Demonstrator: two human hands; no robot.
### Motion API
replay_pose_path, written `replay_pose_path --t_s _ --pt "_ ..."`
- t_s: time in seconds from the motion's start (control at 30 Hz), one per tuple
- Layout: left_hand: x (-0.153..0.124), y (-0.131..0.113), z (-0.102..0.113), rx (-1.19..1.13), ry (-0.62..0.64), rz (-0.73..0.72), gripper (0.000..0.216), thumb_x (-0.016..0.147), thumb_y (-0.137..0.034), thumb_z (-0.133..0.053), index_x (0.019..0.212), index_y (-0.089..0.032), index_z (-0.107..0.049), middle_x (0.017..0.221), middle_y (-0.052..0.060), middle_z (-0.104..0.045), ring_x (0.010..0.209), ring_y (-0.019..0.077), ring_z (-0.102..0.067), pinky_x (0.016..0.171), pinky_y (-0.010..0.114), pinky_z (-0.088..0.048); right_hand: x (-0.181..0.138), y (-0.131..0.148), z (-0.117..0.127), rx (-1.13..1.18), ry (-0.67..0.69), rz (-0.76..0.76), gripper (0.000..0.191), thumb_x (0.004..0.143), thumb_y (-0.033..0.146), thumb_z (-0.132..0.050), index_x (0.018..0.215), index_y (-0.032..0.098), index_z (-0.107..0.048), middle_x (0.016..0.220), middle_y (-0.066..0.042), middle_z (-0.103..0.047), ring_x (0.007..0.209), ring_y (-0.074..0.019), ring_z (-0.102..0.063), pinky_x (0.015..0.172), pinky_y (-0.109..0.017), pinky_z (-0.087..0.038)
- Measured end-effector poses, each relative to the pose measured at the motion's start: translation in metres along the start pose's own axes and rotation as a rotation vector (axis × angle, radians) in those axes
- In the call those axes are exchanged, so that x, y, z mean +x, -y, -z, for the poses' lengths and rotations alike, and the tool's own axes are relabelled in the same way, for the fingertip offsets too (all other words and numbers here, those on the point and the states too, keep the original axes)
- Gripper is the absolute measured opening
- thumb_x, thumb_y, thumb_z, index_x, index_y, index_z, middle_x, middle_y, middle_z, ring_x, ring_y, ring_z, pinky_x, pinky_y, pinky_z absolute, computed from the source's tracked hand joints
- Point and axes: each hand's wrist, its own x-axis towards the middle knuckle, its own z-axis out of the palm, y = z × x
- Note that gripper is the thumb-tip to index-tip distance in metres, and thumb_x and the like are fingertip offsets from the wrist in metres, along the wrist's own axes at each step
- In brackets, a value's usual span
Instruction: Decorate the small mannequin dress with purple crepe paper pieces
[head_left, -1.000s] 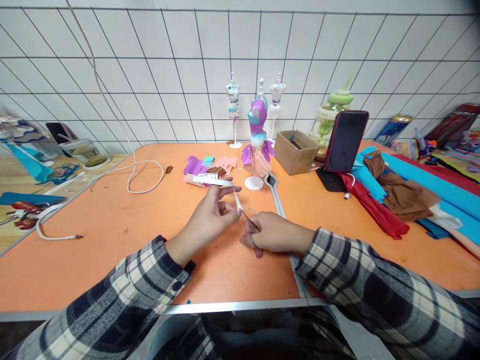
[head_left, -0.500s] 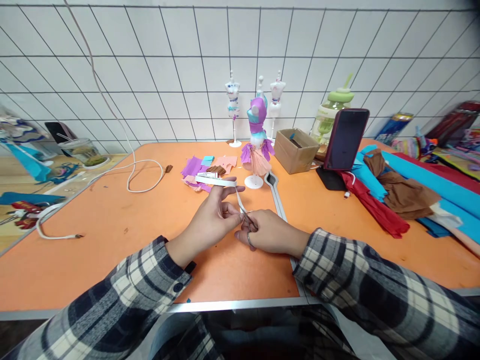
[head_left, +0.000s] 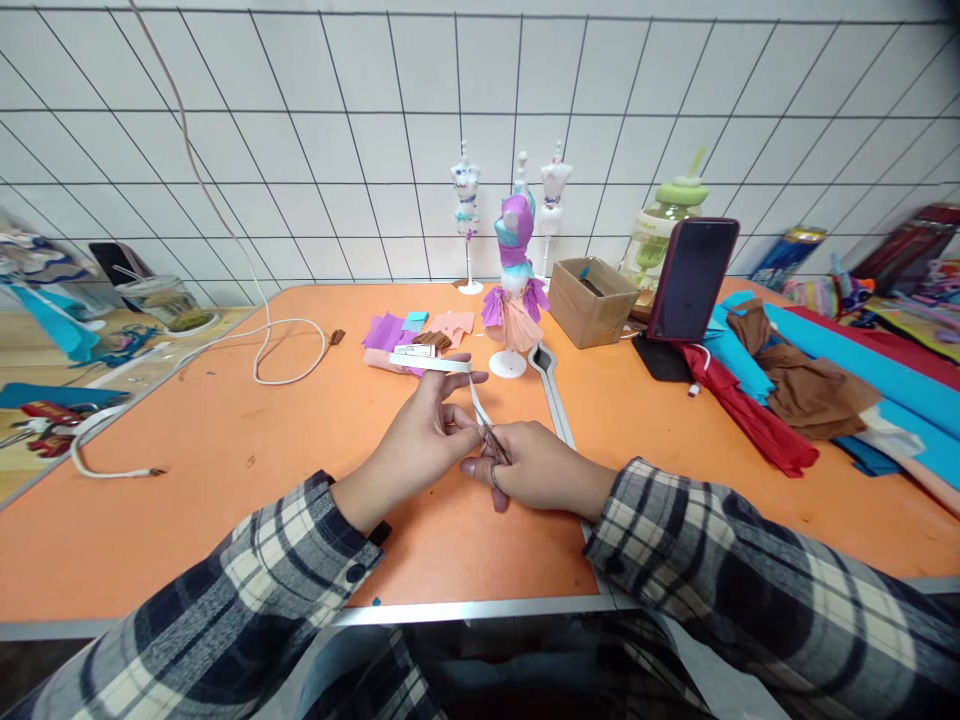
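Note:
My left hand (head_left: 439, 425) is closed on a narrow white strip (head_left: 431, 362), which runs over its fingers and bends down toward the other hand. In my right hand (head_left: 536, 465) is a small pair of scissors (head_left: 496, 446), with fingers through the handles and the blades against the strip's lower end. Just beyond the hands stands a small dress form (head_left: 515, 245) wrapped in purple, blue and peach paper. Left of it lie crepe paper scraps (head_left: 386, 330) in purple, peach, blue and brown. The strip's far end hangs over these scraps.
Two more white dress forms (head_left: 466, 200) stand by the tiled wall. A cardboard box (head_left: 592, 300), a phone on a stand (head_left: 691, 280) and a green-lidded bottle (head_left: 667, 225) are right of centre. Coloured paper rolls (head_left: 885, 360) lie far right. A white cable (head_left: 274, 382) curls at left.
The right hand's fingers have shifted, the lower ones dropping slightly, and the scissors have moved a little to the left. My left hand stays almost in place with the strip.

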Motion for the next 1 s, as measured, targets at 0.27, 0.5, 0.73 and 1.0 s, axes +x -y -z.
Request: replay_pose_path --t_s 0.27,0.5,0.73,1.0 --pt "0.001 0.000 0.000 -0.004 -0.006 0.003 0.068 0.072 -0.015 -0.072 0.133 -0.029 -0.043 0.144 0.013 -0.050 0.062 0.0072 -0.063 0.056 0.026 -0.055 0.001 -0.003 -0.001 0.080 0.051 -0.060 0.023 0.092 0.042 -0.055 0.086 0.021 -0.058 0.057 0.004 -0.069 0.046 -0.0109 -0.054 0.052 -0.023 -0.039" --pt "0.006 -0.003 0.012 0.062 -0.150 -0.002 0.045 0.084 -0.039 -0.070 0.122 -0.019 -0.060 0.118 0.013 -0.070 0.087 0.0194 -0.068 0.062 0.027 -0.052 -0.003 0.001 0.011 0.073 0.055 -0.117 0.031 0.086 0.046 -0.065 0.076 0.020 -0.052 0.064 -0.001 -0.072 0.052 -0.0102 -0.055 0.049 -0.022 -0.037" --pt "0.008 -0.007 0.018 0.303 -0.345 -0.121 0.035 0.087 -0.050 -0.066 0.105 -0.021 -0.074 0.095 0.007 -0.077 0.093 0.0235 -0.068 0.079 0.034 -0.053 -0.006 0.009 0.014 0.501 0.396 -0.328 0.045 0.085 0.060 -0.063 0.074 0.020 -0.045 0.062 -0.002 -0.070 0.038 -0.0091 -0.053 0.035 -0.018 -0.038" --pt "0.015 -0.009 0.044 0.213 -0.441 -0.043 0.046 0.088 -0.059 -0.061 0.108 -0.019 -0.073 0.098 0.008 -0.076 0.084 0.0193 -0.069 0.066 0.027 -0.049 -0.016 -0.004 0.039 0.614 0.588 0.048 0.047 0.074 0.063 -0.066 0.076 0.016 -0.061 0.060 -0.004 -0.070 0.031 -0.0053 -0.036 0.032 -0.020 -0.021"
